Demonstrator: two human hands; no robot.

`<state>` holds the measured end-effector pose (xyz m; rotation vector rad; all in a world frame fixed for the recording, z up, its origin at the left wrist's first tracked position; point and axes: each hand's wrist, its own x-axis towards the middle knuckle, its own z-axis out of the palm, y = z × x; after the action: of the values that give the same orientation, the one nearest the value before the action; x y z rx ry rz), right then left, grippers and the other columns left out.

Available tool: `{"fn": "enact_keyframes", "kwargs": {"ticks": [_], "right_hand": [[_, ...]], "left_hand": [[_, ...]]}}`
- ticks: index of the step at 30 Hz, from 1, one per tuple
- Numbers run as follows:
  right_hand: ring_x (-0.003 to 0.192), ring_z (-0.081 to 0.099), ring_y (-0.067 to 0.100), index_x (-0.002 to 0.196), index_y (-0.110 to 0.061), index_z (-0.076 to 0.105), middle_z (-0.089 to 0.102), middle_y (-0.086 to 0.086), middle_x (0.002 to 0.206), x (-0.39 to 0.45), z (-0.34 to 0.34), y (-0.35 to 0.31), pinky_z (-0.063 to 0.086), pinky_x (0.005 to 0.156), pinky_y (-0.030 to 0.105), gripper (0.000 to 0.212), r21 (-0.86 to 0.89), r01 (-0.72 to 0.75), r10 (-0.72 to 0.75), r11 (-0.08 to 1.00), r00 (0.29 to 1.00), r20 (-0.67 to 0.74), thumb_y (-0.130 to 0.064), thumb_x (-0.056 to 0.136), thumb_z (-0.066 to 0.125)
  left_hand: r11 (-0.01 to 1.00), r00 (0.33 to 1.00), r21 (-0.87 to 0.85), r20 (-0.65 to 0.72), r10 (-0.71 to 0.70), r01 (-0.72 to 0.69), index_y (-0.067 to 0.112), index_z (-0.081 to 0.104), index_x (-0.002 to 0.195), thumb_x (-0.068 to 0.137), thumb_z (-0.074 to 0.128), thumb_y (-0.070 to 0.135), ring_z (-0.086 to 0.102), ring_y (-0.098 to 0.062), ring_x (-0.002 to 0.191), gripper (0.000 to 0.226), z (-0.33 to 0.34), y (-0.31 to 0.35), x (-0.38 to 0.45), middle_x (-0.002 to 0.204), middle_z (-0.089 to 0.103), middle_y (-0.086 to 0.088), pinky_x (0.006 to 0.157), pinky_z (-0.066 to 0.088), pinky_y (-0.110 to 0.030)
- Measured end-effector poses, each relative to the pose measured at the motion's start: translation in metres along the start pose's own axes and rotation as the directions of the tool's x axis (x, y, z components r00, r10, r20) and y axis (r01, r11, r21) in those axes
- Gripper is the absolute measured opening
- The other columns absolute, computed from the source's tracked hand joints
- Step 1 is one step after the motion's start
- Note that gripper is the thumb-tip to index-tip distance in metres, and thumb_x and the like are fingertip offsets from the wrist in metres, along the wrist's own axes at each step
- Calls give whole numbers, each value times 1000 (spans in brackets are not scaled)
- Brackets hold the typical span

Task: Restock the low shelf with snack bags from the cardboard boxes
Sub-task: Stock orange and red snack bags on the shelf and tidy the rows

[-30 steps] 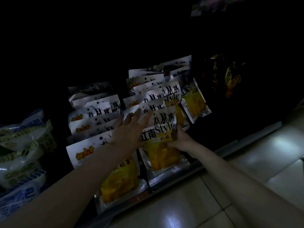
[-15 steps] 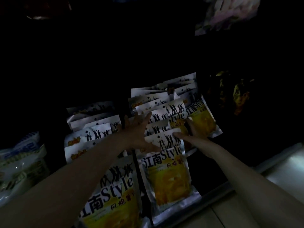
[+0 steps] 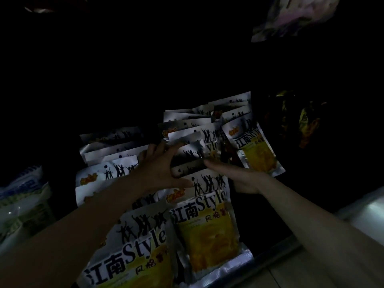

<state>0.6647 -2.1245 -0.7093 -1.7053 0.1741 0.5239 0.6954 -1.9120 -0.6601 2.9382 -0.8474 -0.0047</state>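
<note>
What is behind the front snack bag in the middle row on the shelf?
Behind the front bag more identical bags stand overlapped, only their silver tops showing. The left hand covers some; the shelf's back is dark.

Both hands, left [image 3: 160,169] and right [image 3: 239,177], lie with straight fingers on rows of silver-and-yellow foil snack bags [image 3: 207,225] overlapping on the dark low shelf [image 3: 276,252].
</note>
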Motion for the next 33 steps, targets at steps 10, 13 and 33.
{"fn": "enact_keyframes", "kwargs": {"ticks": [10,13,33], "right_hand": [[101,54,18,146,-35,28,52,-2,126,45,-16,-29,39,103,48,89,231,353,-255,907,895,-365,-78,70,45],[117,53,18,144,-31,30,48,2,133,52,-5,-34,45,92,35,54,258,388,-316,885,906,-282,-54,96,34],[142,22,23,148,-27,22,20,-1,156,35,-8,-71,22,110,41,51,116,449,-390,886,857,-336,-44,100,22]], "left_hand": [[983,987,-165,154,-50,75,38,-12,145,67,52,77,-10,-22,145,108,-1,-17,23,157,-14,4,118,6,-45],[990,985,-134,174,-10,34,38,-13,145,77,58,62,-13,-21,145,101,-1,-18,22,157,-15,4,118,4,-47],[975,989,-214,142,-28,59,49,-16,136,21,18,105,-16,-17,144,132,-1,-37,13,155,-20,8,119,5,-42]]}}
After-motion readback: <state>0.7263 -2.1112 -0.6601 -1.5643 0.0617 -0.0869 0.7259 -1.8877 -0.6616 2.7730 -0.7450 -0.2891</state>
